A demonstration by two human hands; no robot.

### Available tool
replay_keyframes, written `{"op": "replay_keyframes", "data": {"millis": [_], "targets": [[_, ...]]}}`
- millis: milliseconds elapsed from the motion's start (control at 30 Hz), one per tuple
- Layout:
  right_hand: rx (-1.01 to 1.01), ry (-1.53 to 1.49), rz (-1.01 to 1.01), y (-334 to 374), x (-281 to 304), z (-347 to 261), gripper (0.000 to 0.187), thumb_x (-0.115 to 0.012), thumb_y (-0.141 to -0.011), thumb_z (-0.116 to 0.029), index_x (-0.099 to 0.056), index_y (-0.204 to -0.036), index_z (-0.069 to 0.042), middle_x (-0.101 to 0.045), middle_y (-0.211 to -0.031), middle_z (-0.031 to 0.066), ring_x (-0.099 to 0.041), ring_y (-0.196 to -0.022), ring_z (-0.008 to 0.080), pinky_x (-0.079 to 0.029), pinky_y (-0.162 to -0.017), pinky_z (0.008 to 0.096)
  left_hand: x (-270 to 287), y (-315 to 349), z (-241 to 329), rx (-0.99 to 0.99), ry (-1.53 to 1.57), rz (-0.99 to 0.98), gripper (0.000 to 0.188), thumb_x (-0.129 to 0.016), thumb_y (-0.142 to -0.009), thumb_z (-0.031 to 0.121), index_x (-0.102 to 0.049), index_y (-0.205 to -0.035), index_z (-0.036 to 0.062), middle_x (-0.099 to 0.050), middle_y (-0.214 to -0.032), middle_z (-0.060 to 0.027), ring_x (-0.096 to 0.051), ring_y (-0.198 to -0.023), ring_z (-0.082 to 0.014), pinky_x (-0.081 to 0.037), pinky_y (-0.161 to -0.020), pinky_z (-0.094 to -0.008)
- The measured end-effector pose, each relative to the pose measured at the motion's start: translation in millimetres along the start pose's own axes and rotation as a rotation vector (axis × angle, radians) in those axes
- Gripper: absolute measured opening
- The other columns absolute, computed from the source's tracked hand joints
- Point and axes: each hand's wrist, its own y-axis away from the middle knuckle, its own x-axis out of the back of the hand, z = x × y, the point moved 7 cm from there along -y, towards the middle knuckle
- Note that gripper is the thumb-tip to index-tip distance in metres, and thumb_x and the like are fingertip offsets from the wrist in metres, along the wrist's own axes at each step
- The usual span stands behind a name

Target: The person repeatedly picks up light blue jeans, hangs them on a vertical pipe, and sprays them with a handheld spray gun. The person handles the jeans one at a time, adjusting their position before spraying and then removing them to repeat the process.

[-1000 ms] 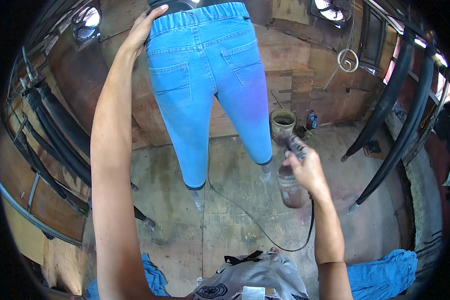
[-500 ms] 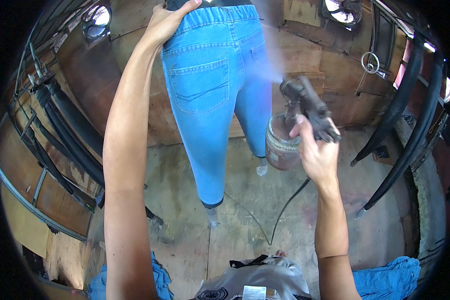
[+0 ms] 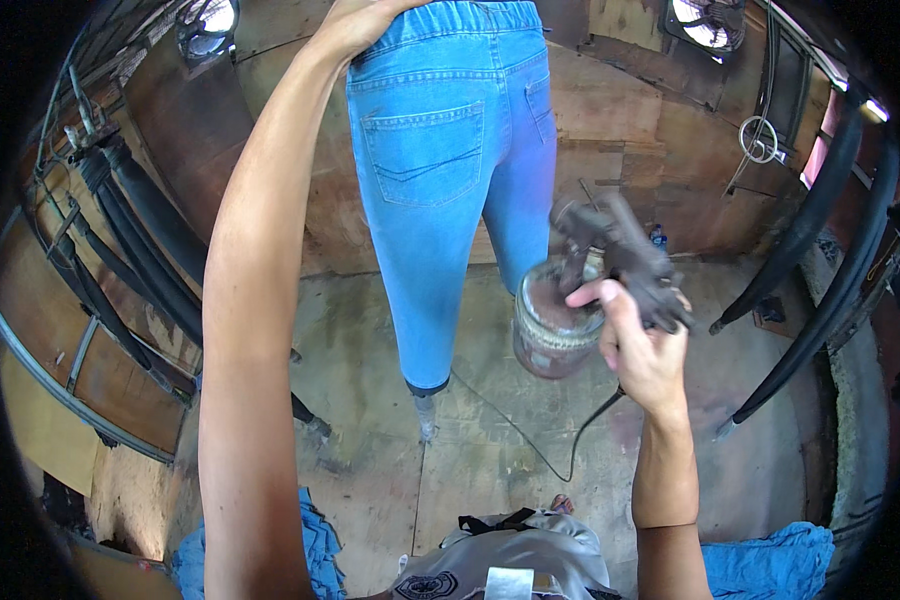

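A pair of light blue jeans (image 3: 425, 230) is stretched over a two-legged form, back pockets facing me. Below the left cuff shows the form's greyish foot (image 3: 425, 418). My left hand (image 3: 365, 25) grips the elastic waistband at its upper left; the frame's top edge cuts off some of its fingers. Wrapped around a dark, stained spray gun (image 3: 620, 245), my right hand (image 3: 648, 350) is just right of the jeans' lower right leg. Under the gun hangs a stained cup (image 3: 555, 335). A purplish tint lies on the right leg. The gun is slightly blurred.
Black padded tubes hang from a rack (image 3: 95, 150) at left, and more black tubes (image 3: 820, 210) at right. A thin hose (image 3: 572, 460) trails over the floor. Blue garments (image 3: 770, 550) lie at lower right, others (image 3: 315, 535) at lower left. Fans (image 3: 708, 22) sit in the far wall.
The spray gun has come down and nearer, its cup now overlapping the right leg's lower end. Mist seen earlier at the nozzle no longer shows. The jeans sit slightly higher and farther right in view.
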Motion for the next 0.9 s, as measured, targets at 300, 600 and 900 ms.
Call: {"op": "replay_keyframes", "data": {"millis": [300, 600, 900], "targets": [[-0.341, 0.314, -0.119, 15.1, -22.7, 51.5, 0.047, -0.057, -0.095, -0.004, -0.053, -0.141, -0.003, -0.067, -0.083, 0.0034, -0.065, -0.073, 0.0095, -0.054, -0.069, 0.0286, 9.5, -3.2, -15.5, 0.071, -0.279, 0.277, 0.116, -0.09, -0.063, 0.05, -0.032, -0.142, -0.0123, -0.056, -0.132, -0.0271, -0.059, -0.119, -0.0293, -0.046, -0.103, -0.0385], [-0.065, 0.043, 0.038, 15.5, -31.2, -18.4, 0.039, -0.056, -0.096, -0.001, -0.049, -0.134, 0.002, -0.065, -0.084, 0.0036, -0.052, -0.063, 0.005, -0.043, -0.061, 0.0221, -13.1, -0.8, -12.9, 0.302, -0.485, 0.369, 0.144, -0.086, -0.059, 0.062, -0.005, -0.149, -0.0142, -0.027, -0.15, -0.0405, -0.031, -0.143, -0.0463, -0.032, -0.116, -0.0471], [-0.23, 0.302, -0.11, 24.2, -36.3, 36.4, 0.042, -0.06, -0.095, -0.006, -0.055, -0.136, 0.001, -0.065, -0.08, 0.0, -0.056, -0.068, 0.0051, -0.047, -0.063, 0.0227, -14.5, -2.9, -13.4, 0.344, -0.477, 0.367, 0.142, -0.086, -0.061, 0.058, -0.001, -0.151, -0.0116, -0.024, -0.151, -0.0409, -0.029, -0.143, -0.0485, -0.03, -0.117, -0.05]]}}
